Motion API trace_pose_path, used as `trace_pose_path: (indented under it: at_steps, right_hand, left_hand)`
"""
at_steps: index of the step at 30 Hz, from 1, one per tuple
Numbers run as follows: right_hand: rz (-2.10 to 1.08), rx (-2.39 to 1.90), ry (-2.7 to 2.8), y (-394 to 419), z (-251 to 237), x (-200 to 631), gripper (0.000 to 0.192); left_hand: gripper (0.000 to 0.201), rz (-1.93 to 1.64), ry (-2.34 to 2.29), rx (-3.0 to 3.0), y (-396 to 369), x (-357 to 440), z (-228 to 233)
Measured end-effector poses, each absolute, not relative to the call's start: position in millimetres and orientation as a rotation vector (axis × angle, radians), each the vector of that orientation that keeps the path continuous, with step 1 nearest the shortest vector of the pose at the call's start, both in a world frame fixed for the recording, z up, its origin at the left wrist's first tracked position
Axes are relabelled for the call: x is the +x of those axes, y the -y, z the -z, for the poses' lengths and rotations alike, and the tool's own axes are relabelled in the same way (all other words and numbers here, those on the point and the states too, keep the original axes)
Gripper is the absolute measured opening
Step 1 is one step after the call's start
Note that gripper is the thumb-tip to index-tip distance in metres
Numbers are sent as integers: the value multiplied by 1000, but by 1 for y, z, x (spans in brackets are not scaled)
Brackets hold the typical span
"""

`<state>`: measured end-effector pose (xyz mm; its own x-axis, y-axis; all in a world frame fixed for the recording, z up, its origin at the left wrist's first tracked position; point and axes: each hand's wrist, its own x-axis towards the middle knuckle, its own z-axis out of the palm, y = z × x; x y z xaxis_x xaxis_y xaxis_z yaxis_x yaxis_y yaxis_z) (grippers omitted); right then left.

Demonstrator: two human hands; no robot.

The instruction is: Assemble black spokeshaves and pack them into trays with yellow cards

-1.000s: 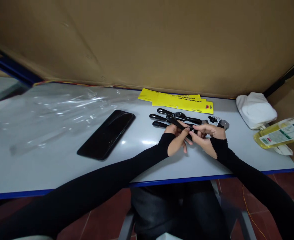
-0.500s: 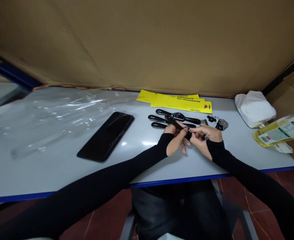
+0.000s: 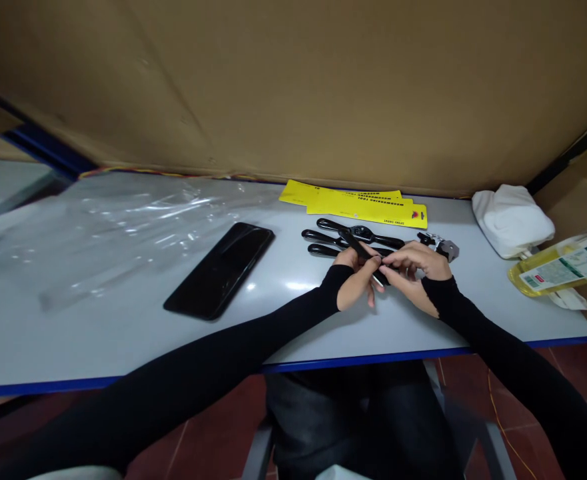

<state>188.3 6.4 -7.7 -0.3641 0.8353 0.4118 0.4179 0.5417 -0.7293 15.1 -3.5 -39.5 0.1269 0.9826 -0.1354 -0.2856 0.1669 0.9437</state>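
A black spokeshave (image 3: 356, 247) lies slantwise in my left hand (image 3: 357, 277), whose fingers are closed around its middle. My right hand (image 3: 413, 268) pinches with thumb and forefinger at the tool's middle; whatever small part is between those fingertips is hidden. Just beyond my hands, more black spokeshaves (image 3: 387, 241) lie side by side on the table, partly covered by my fingers. To the right of them is a small group of metal plates (image 3: 450, 249) and black parts (image 3: 426, 238).
Yellow printed cards (image 3: 363, 205) overlap at the table's back. A dark phone-like slab (image 3: 218, 272) lies left of my hands, beside clear plastic film (image 3: 123, 240). At right are a white cloth-like bundle (image 3: 513, 220) and a bottle of yellow liquid (image 3: 563, 265). A cardboard wall (image 3: 293, 87) stands behind.
The view has shifted slightly, so the table's things appear a little farther right. My right fingers have shifted a little at the spokeshave's middle; my left hand keeps its hold.
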Motion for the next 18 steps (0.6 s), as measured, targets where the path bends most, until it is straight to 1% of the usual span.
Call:
trace_pose_path:
  at_steps: [5,8,9,11,14,17,18]
  right_hand:
    - [-713,-1001,1996,-5,10,190,13]
    - [-709,-1035,1955,-8,12,193,30]
    - [-705,-1041,1964,-9,12,194,29]
    - [-695,-1043,2019,-11,12,195,17]
    - [-687,-1037,2029,-12,8,197,25]
    - [-688,-1012,1965,-11,4,196,16]
    - [-692,-1011,1962,-10,3,196,17]
  left_hand:
    - [40,-1154,-981,929,4,14,38]
    - [39,-1159,-985,916,4,13,39]
    - [39,-1158,-985,913,4,13,39]
    - [40,-1154,-985,908,4,14,39]
    - [41,-1149,-986,913,4,14,38]
    - [42,-1150,-987,919,4,14,38]
    - [42,-1155,-989,917,4,14,39]
